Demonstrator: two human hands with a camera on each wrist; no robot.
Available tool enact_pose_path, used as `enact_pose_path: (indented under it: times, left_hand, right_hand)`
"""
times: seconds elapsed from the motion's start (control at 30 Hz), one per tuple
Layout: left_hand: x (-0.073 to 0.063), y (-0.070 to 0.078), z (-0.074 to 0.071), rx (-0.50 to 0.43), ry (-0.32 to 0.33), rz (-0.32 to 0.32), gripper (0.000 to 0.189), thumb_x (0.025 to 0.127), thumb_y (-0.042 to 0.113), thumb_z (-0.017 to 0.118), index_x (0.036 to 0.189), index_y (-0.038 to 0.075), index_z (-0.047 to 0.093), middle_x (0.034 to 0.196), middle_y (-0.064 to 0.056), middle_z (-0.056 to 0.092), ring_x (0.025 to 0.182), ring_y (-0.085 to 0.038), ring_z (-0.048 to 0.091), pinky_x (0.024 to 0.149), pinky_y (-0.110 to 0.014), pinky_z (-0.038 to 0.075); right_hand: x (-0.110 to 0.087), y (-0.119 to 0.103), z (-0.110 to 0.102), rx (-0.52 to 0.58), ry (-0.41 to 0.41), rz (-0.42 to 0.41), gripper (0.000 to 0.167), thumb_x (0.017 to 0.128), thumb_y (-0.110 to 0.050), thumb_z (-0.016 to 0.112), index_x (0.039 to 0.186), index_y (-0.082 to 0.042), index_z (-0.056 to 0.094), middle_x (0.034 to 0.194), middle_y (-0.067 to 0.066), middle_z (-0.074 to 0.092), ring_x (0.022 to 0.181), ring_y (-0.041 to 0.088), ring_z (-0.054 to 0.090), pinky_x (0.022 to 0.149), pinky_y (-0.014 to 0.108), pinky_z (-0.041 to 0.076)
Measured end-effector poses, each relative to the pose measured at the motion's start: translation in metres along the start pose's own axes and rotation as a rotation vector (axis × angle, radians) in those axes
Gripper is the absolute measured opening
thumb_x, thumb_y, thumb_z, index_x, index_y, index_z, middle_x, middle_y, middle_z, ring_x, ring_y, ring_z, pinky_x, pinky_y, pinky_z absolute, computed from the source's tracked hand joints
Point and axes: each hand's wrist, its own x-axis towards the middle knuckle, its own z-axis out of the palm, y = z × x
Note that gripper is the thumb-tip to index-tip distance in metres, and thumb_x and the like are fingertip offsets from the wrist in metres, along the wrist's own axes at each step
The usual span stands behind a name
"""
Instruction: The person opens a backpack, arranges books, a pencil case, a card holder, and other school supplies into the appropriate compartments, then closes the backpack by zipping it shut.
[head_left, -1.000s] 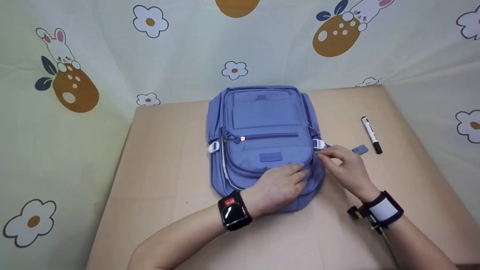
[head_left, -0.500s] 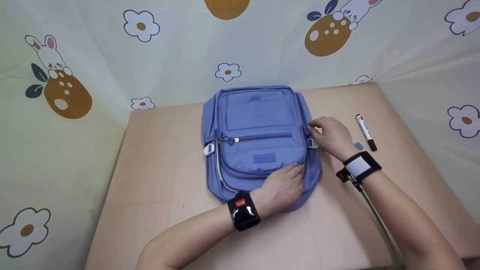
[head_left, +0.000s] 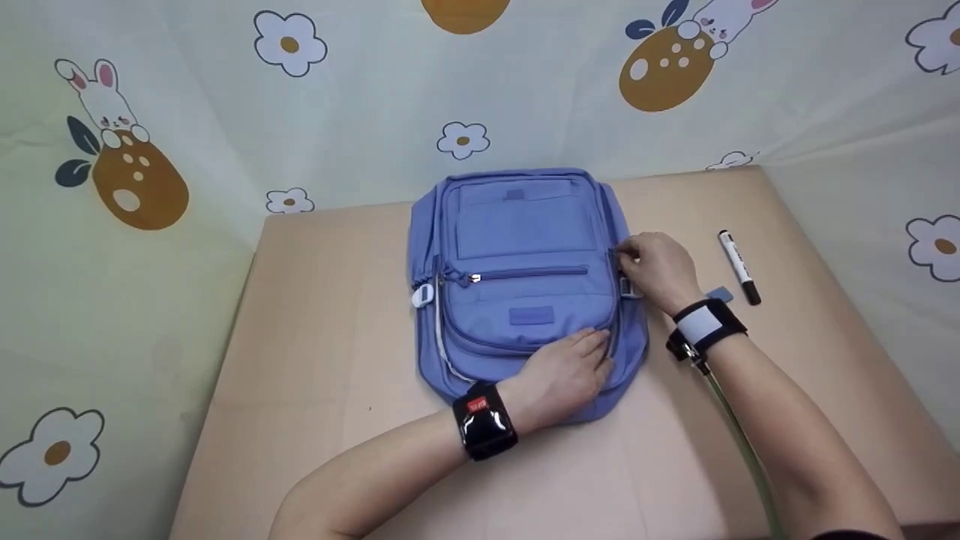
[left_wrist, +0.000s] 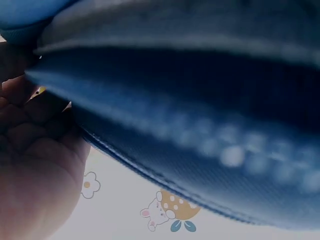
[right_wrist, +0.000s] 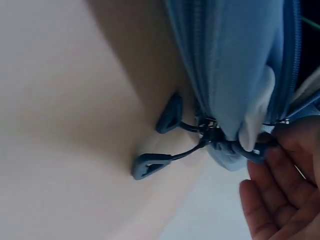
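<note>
A patterned cloth (head_left: 360, 105) hangs behind the bench (head_left: 315, 337), where the blue backpack (head_left: 525, 225) lies front side up, in the middle toward the back. Its open pocket (left_wrist: 225, 85) gapes in the left wrist view. The left hand (head_left: 562, 375) lies over the lower front much as it did a second ago, hiding that corner; whether its fingers grip the fabric I cannot tell. The right hand (head_left: 660, 266) has travelled up the bag's side from below the buckle since then, and is narrow now, thumb and finger pinching a zip pull (right_wrist: 258, 150). Black cuffs (head_left: 484, 421) circle both wrists. Beyond the right hand, well apart from the bag, lies a white marker (head_left: 739, 267) with a black cap. Next comes the right-side buckle (head_left: 628, 288), in plain view a second ago and partly hidden by the hand now; the left-side buckle (head_left: 423, 295) is uncovered. A small blue-grey piece (head_left: 721, 295) sits near the marker, overlapped by the right cuff. Smallest, two loose pulls (right_wrist: 150, 165) dangle beside the pinched one.
</note>
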Motion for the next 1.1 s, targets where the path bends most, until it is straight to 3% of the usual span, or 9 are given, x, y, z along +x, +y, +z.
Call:
enact_pose_path:
  times: [0.1, 0.3, 0.63, 0.93, 1.1]
  left_hand:
    - [0.000, -0.001, 0.001, -0.022, 0.002, -0.009, 0.041, 0.105, 0.016, 0.044, 0.143, 0.013, 0.060, 0.145, -0.007, 0.059, 0.141, -0.023, 0.046, 0.120, -0.035, 0.030]
    - [0.000, -0.001, 0.003, 0.029, -0.033, 0.008, 0.044, 0.105, 0.016, 0.040, 0.146, 0.012, 0.057, 0.148, -0.005, 0.056, 0.144, -0.021, 0.042, 0.121, -0.035, 0.027]
    - [0.001, 0.000, 0.003, 0.018, -0.095, 0.017, 0.045, 0.107, 0.017, 0.039, 0.150, 0.013, 0.052, 0.153, -0.004, 0.050, 0.147, -0.022, 0.037, 0.123, -0.036, 0.023]
    - [0.000, -0.001, 0.004, 0.016, -0.070, 0.016, 0.045, 0.107, 0.018, 0.038, 0.148, 0.012, 0.054, 0.151, -0.005, 0.052, 0.147, -0.022, 0.038, 0.122, -0.036, 0.024]
    - [-0.001, -0.001, 0.004, 0.011, -0.074, 0.014, 0.044, 0.107, 0.018, 0.038, 0.148, 0.012, 0.054, 0.152, -0.006, 0.051, 0.147, -0.022, 0.037, 0.123, -0.036, 0.023]
  right_hand:
    - [-0.001, 0.002, 0.001, -0.003, 0.030, -0.038, 0.012, 0.092, -0.009, 0.072, 0.098, -0.001, 0.078, 0.093, 0.017, 0.073, 0.086, 0.037, 0.066, 0.079, 0.051, 0.052]
    - [-0.006, 0.003, -0.001, -0.019, 0.063, -0.094, 0.010, 0.090, -0.006, 0.073, 0.098, -0.001, 0.079, 0.092, 0.016, 0.074, 0.084, 0.036, 0.065, 0.077, 0.050, 0.052]
    - [-0.032, -0.003, -0.010, -0.095, 0.053, -0.205, 0.010, 0.088, -0.005, 0.075, 0.097, -0.002, 0.078, 0.089, 0.015, 0.073, 0.081, 0.036, 0.065, 0.072, 0.049, 0.053]
    - [-0.056, -0.013, -0.022, -0.131, 0.005, -0.291, 0.005, 0.084, -0.003, 0.077, 0.089, -0.001, 0.076, 0.079, 0.010, 0.069, 0.073, 0.031, 0.062, 0.064, 0.045, 0.051]
    - [-0.065, -0.021, -0.027, -0.129, -0.066, -0.302, 0.004, 0.085, -0.002, 0.075, 0.088, -0.002, 0.077, 0.080, 0.008, 0.070, 0.072, 0.027, 0.061, 0.063, 0.043, 0.051]
